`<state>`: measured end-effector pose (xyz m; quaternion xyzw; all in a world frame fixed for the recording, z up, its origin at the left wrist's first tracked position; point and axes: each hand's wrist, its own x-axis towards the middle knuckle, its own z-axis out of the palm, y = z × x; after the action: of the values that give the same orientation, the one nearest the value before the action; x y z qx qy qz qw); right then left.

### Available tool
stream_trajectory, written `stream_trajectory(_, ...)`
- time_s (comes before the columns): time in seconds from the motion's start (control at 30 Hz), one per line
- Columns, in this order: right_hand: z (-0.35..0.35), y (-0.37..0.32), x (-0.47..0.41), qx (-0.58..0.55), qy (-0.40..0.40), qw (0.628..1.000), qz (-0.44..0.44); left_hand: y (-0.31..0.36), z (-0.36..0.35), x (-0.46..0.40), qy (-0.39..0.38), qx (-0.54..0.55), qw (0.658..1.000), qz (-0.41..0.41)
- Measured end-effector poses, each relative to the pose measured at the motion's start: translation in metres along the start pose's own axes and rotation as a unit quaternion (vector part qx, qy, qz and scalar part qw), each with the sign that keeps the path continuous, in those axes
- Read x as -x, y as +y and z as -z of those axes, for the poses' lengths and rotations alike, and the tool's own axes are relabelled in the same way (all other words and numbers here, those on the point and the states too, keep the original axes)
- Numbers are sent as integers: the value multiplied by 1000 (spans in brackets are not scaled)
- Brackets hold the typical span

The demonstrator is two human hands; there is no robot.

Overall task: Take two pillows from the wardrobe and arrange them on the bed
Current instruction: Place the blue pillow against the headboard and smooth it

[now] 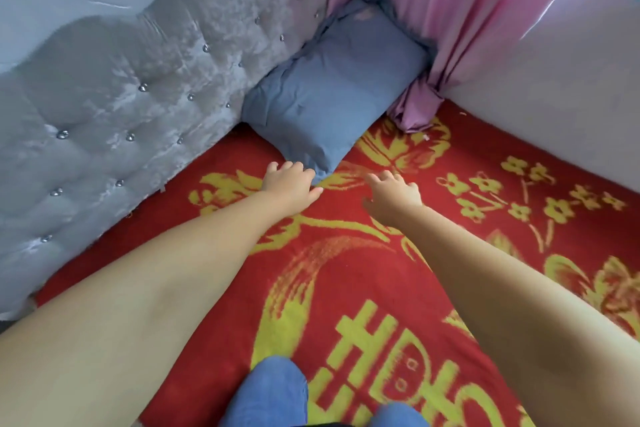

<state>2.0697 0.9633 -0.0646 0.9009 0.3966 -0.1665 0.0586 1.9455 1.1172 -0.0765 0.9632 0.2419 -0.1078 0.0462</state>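
Blue pillow [337,87] lies just beyond left hand [292,185] fingers [277,168], near corner touching.

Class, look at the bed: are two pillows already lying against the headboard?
No. Only one blue pillow lies in the corner by the grey headboard, with the left hand at its near corner.

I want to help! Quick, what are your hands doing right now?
Left hand: open, holding nothing, fingertips at the near corner of the blue pillow.
Right hand: open, holding nothing, over the red blanket.
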Motion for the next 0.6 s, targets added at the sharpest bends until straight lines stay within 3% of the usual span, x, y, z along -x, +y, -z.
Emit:
stream_trajectory(0.13, -15, 62, 26, 5, -2, 1000, -15, 71, -12, -2, -2, 7, 1000, -9)
stream_trajectory(0.3, -29, 119, 53, 33, -20, 999, 30, 132, -30, 25, 6, 52, 997, 48)
stream_trajectory(0.6, -13, 89, 65, 60, -24, 987, 148, 130, -30, 83, 16, 97, 971, 220)
